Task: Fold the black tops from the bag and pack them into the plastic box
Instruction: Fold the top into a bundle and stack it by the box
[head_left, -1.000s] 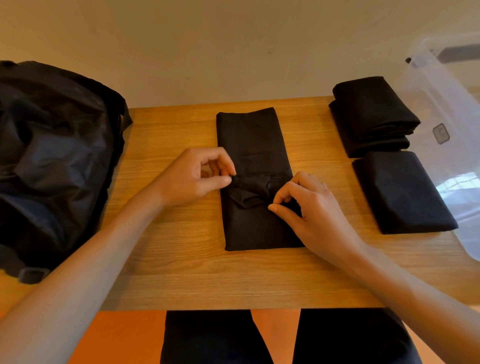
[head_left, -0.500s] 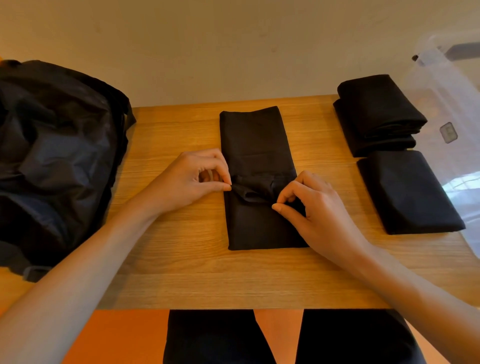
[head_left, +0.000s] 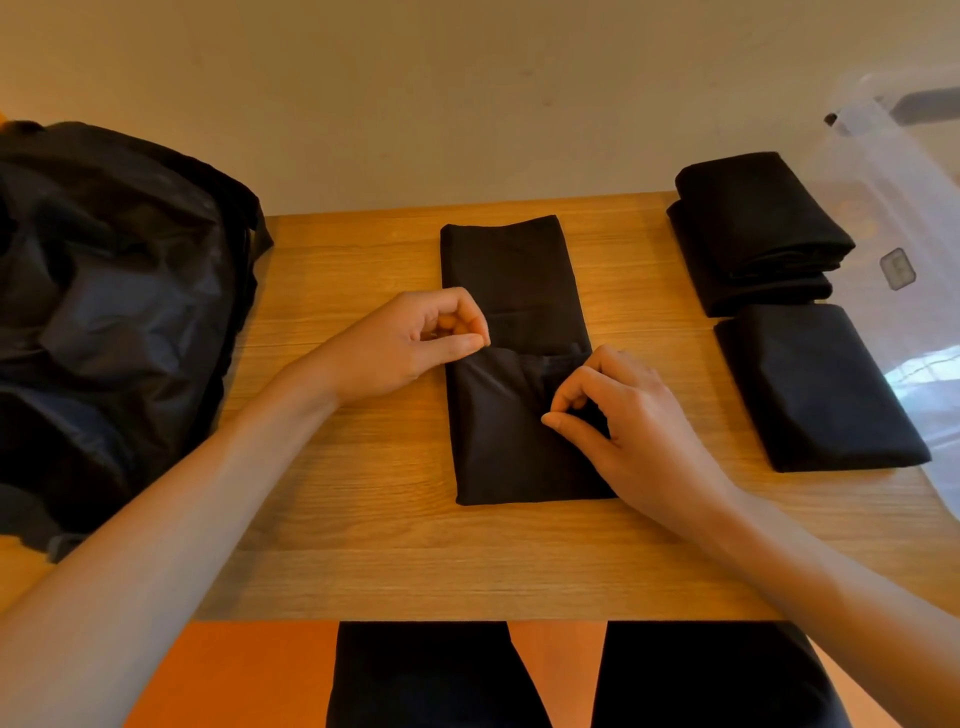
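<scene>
The small bunched flap (head_left: 498, 395) at the middle of the black top (head_left: 519, 280) has been drawn out flat. It now spans the strip's full width, its upper edge runs almost straight across the centre of the frame, and the lower half lies smoother. The left hand (head_left: 410, 343) has shifted slightly up the frame, thumb and forefinger at that edge's left corner.

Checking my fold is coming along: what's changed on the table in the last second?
The bunched flap at the middle of the black top has been drawn flat; its edge now runs straight across between the left hand and right hand, which both still pinch it. The folded tops, bag and box have not moved.
</scene>
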